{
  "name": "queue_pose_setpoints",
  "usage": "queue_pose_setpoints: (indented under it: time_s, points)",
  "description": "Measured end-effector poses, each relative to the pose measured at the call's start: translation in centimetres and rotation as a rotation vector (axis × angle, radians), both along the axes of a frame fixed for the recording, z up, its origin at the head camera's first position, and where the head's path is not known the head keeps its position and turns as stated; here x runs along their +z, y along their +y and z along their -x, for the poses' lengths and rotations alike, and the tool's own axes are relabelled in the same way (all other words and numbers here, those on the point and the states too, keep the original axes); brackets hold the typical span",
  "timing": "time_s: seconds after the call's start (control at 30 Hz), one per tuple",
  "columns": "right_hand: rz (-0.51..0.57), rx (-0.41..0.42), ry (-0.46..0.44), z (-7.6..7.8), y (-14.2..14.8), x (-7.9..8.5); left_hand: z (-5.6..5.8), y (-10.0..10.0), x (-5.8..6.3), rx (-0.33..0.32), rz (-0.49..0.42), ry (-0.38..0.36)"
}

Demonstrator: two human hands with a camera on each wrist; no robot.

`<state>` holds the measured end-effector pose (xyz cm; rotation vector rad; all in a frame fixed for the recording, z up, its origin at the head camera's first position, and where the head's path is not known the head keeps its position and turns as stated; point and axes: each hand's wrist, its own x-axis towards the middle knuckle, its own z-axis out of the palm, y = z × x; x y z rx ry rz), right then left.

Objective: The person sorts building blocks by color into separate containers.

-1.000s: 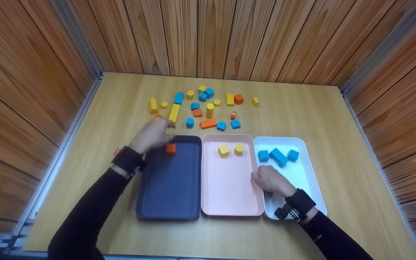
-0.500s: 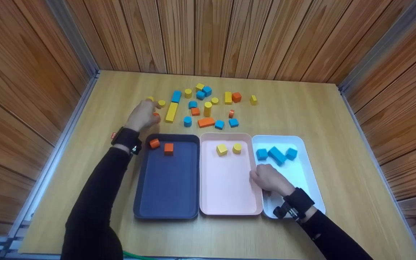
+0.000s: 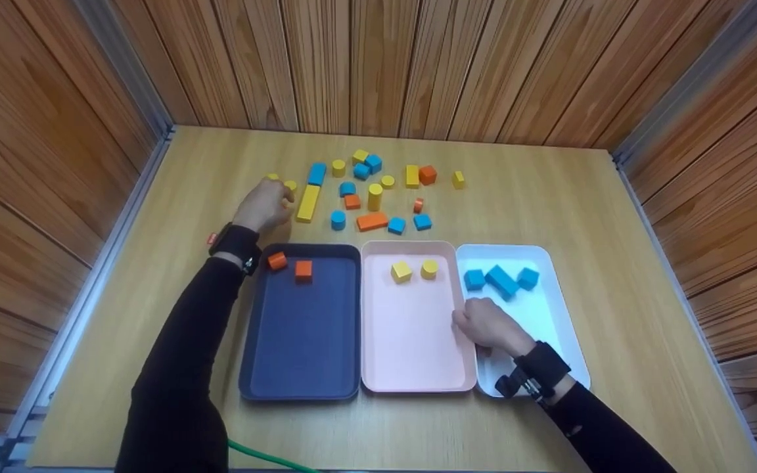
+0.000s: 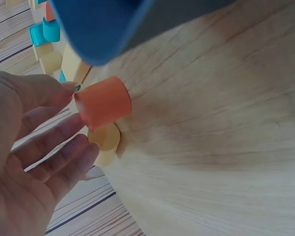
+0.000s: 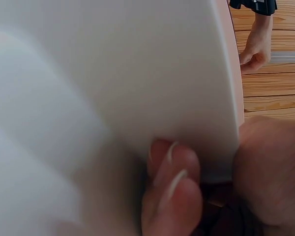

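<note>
In the head view my left hand (image 3: 262, 205) is beyond the dark blue tray (image 3: 299, 341), among the blocks at the left. The left wrist view shows its thumb and fingertips pinching an orange cylinder (image 4: 104, 102), which the hand covers in the head view. A yellow round block (image 4: 106, 140) lies just behind the cylinder. My right hand (image 3: 491, 324) grips the adjoining rims of the pink tray (image 3: 418, 348) and the white tray (image 3: 549, 322). Its curled fingers (image 5: 174, 196) are inside the white tray, with the thumb over the wall.
Several yellow, blue and orange blocks lie beyond the trays, including a long yellow block (image 3: 308, 203) and an orange block (image 3: 372, 221). Orange blocks (image 3: 303, 271) sit in the dark tray, yellow ones (image 3: 401, 272) in the pink, blue ones (image 3: 502, 281) in the white. Wood-panelled walls enclose the table.
My left hand has left a second orange block in the dark tray, moved up and left, and taken hold of the orange cylinder. The right hand keeps its grip on the rims.
</note>
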<state>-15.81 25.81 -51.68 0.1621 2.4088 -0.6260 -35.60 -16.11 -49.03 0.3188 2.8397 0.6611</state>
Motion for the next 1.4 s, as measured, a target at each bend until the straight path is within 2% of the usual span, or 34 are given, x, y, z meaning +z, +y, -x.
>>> queue_pose_setpoints:
  time_s: [0.3, 0.53, 0.73, 0.9, 0.97, 1.03, 1.17, 1.27, 1.4]
  points:
    - [0.007, -0.011, -0.003, 0.1, 0.0, 0.1, -0.6, -0.3, -0.6, -0.053, 0.007, -0.001]
    - [0.004, 0.052, 0.045, 0.0, -0.2, 0.0, -0.8, -0.9, -0.8, -0.093, 0.032, 0.028]
    - [0.002, 0.053, 0.040, -0.1, -0.3, -0.1, -1.2, -0.6, 0.3, -0.069, 0.018, 0.023]
    - [0.012, 0.043, 0.039, -0.2, 0.0, 0.0, -2.0, 0.9, 2.4, -0.074, 0.041, -0.027]
    - [0.017, 0.049, 0.039, -0.2, 0.1, 0.0, -2.5, 1.8, 3.3, -0.095, 0.050, -0.032]
    - [0.017, 0.048, 0.036, -0.1, 0.3, 0.0, -3.2, 2.7, 4.1, -0.146, 0.063, 0.004]
    - [0.014, 0.038, 0.027, -0.1, 0.4, 0.0, -5.5, 4.6, 5.1, -0.228, 0.056, 0.073]
    - [0.013, 0.032, 0.022, -0.1, 0.4, 0.0, -7.5, 6.0, 5.3, -0.258, 0.035, 0.065]
    - [0.017, 0.054, 0.043, -0.1, 0.4, 0.0, -9.6, 7.1, 4.7, -0.311, 0.036, 0.056]
